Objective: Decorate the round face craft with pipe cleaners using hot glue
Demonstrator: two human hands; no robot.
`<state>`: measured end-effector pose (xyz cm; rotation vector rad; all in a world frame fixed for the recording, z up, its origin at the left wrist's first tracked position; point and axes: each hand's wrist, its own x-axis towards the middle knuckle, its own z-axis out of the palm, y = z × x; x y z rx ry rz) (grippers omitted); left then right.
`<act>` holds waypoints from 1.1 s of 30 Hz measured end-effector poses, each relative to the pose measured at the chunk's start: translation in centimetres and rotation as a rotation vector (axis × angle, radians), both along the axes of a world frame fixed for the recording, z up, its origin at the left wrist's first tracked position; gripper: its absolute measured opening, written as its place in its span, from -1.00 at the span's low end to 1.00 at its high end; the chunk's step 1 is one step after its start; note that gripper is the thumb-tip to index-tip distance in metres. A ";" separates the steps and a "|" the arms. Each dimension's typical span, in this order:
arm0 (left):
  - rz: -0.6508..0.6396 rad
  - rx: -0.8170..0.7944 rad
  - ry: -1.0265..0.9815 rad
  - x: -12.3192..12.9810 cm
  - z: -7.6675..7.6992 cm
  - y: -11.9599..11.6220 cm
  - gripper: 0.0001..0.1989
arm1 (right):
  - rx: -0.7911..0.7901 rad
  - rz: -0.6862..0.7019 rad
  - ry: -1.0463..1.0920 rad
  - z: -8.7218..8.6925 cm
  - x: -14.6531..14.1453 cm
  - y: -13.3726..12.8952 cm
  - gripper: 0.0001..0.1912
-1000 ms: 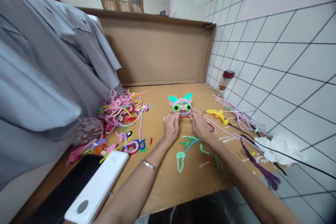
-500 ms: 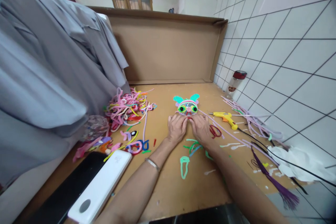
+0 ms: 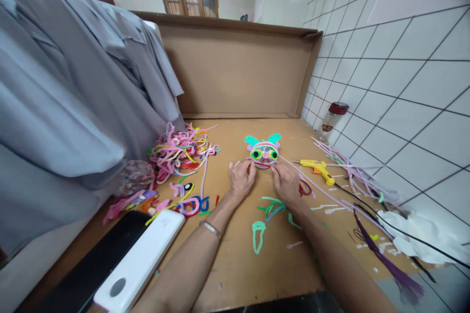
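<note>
A round pipe-cleaner animal face (image 3: 265, 149) with teal ears, green-and-yellow eyes and a pink nose lies on the board ahead of me. Across its lower part runs a short red pipe cleaner (image 3: 262, 165). My left hand (image 3: 241, 177) pinches near its left end, fingers closed. At the other end my right hand (image 3: 287, 182) is closed in a similar pinch. The fingertips hide the strip's ends. Beside my right hand lies a dark red loop (image 3: 305, 188). Green pipe-cleaner pieces (image 3: 272, 205) and a mint-green loop (image 3: 258, 237) sit nearer me.
A yellow glue gun (image 3: 317, 168) with a black cord lies right, before lilac pipe cleaners (image 3: 352, 176) and a red-lidded jar (image 3: 332, 120). Left are a tangled pipe-cleaner heap (image 3: 179, 149) and a white power bank (image 3: 141, 259). A cardboard wall (image 3: 238, 73) stands behind.
My hands have moved apart from the middle, the left one leftward and the right one rightward. More of the face's lower edge and the red pipe cleaner shows between them.
</note>
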<state>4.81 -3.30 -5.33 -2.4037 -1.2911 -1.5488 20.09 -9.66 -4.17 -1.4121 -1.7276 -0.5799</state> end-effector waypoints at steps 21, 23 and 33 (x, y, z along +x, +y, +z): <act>-0.054 -0.088 -0.087 -0.5 -0.1 0.1 -0.73 | 0.004 0.025 0.311 0.1 1.0 -0.2 -0.78; -0.055 -0.100 -0.079 -0.5 -0.1 0.0 -0.73 | 0.016 0.023 0.319 0.2 1.0 -0.2 -0.78; -0.047 -0.199 -0.110 -0.6 0.1 0.1 -0.64 | 0.019 -0.022 0.209 0.4 0.9 -0.4 -0.74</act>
